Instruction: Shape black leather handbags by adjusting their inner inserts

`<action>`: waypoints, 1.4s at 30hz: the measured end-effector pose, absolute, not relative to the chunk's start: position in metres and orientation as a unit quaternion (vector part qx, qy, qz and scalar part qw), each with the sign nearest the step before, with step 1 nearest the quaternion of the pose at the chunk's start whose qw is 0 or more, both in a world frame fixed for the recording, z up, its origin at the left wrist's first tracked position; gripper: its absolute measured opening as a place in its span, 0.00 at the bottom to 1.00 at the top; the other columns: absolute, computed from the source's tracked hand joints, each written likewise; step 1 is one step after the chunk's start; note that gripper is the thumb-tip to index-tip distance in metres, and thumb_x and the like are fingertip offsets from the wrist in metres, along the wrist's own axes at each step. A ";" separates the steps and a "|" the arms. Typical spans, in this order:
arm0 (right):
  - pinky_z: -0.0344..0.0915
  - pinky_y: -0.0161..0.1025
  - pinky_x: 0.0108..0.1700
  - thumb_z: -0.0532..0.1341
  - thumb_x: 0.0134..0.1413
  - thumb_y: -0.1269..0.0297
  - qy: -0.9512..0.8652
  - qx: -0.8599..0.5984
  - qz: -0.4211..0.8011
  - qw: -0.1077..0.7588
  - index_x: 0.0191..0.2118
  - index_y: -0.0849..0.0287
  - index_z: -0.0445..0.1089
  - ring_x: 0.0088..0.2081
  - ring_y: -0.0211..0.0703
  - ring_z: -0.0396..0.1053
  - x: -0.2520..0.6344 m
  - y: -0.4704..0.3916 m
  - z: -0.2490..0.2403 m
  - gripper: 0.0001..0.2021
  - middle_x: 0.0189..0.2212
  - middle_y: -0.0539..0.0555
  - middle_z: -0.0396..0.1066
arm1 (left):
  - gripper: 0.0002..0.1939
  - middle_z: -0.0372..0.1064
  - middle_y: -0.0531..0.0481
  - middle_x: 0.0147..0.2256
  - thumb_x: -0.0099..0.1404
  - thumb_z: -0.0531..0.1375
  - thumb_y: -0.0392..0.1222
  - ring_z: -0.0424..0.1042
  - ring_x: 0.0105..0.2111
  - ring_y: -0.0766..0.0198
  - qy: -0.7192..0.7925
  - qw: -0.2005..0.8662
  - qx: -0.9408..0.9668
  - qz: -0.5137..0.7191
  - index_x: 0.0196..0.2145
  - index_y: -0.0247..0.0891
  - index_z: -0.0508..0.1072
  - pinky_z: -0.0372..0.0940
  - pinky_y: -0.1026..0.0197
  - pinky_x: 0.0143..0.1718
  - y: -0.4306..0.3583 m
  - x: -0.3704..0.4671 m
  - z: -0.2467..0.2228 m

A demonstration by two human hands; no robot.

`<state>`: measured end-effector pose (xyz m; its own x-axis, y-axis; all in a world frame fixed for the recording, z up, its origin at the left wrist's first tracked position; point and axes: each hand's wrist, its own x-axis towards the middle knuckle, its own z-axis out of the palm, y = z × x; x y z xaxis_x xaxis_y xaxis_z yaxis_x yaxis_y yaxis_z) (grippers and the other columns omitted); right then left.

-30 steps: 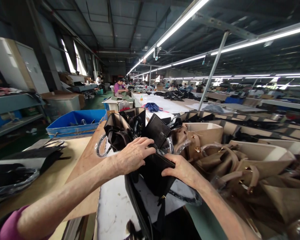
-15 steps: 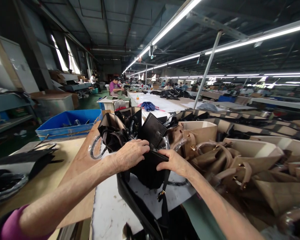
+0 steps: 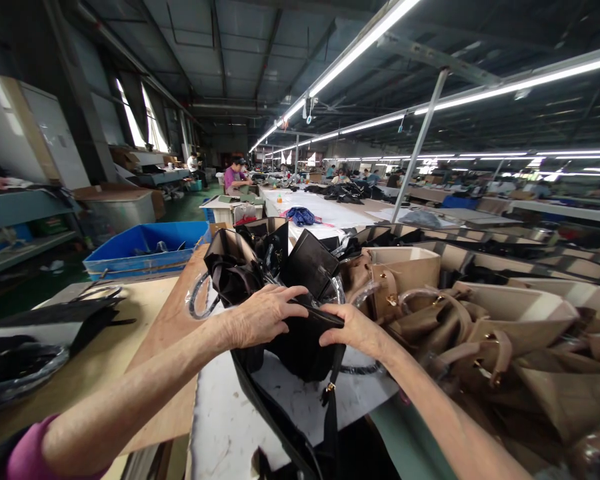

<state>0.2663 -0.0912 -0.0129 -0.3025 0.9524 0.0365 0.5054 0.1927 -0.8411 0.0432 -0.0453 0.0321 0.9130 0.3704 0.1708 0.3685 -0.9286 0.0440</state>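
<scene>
A black handbag [image 3: 300, 357] with a dark lining sits in front of me on a white-covered tabletop. My left hand [image 3: 265, 317] grips its upper edge on the left, the forefinger stretched out over the rim. On the right side of the same edge, my right hand [image 3: 353, 330] pinches the rim between thumb and fingers. A stiff black flap [image 3: 313, 263] stands up behind my hands. Plastic-wrapped round handles [image 3: 200, 297] stick out at the bag's side, and a black strap with a gold clasp [image 3: 329, 393] hangs below my right hand.
Several beige and brown handbags [image 3: 510, 307] crowd the right side. At left are a blue bin [image 3: 150, 250], a wooden board [image 3: 165, 340] and another black bag [image 3: 45, 327]. A person in purple [image 3: 236, 175] works farther back beside the long white table [image 3: 330, 207].
My left hand's fingers have spread, the forefinger reaching farther right along the rim. My right hand keeps its pinch on the edge. The view has shifted slightly.
</scene>
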 end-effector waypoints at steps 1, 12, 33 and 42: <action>0.54 0.30 0.30 0.66 0.37 0.59 -0.714 -0.514 0.372 0.296 0.35 0.60 0.70 0.26 0.34 0.55 0.265 -0.092 -0.013 0.16 0.23 0.44 0.60 | 0.16 0.52 0.51 0.57 0.57 0.56 0.32 0.60 0.51 0.55 0.194 0.005 0.977 0.088 0.43 0.44 0.69 0.54 0.53 0.52 -0.044 0.044 0.032; 0.55 0.31 0.30 0.63 0.40 0.62 -0.712 -0.502 0.402 0.284 0.35 0.61 0.71 0.28 0.35 0.59 0.276 -0.101 0.011 0.13 0.25 0.46 0.64 | 0.09 0.65 0.52 0.36 0.59 0.53 0.35 0.66 0.34 0.67 0.327 0.129 0.919 0.176 0.21 0.34 0.65 0.59 0.67 0.35 -0.055 0.032 0.042; 0.60 0.34 0.37 0.63 0.46 0.62 -0.688 -0.570 0.143 0.425 0.36 0.56 0.70 0.34 0.38 0.64 0.281 -0.111 -0.024 0.09 0.31 0.48 0.65 | 0.07 0.58 0.57 0.21 0.52 0.53 0.34 0.58 0.24 0.69 0.433 0.212 0.819 0.312 0.18 0.36 0.61 0.52 0.66 0.27 -0.049 0.049 0.014; 0.63 0.38 0.41 0.61 0.49 0.62 -0.764 -0.568 -0.075 0.297 0.43 0.57 0.66 0.39 0.42 0.65 0.259 -0.119 -0.022 0.14 0.37 0.53 0.65 | 0.06 0.62 0.56 0.22 0.51 0.53 0.33 0.61 0.25 0.69 0.466 0.192 0.802 0.321 0.18 0.35 0.64 0.53 0.66 0.28 -0.050 0.053 0.014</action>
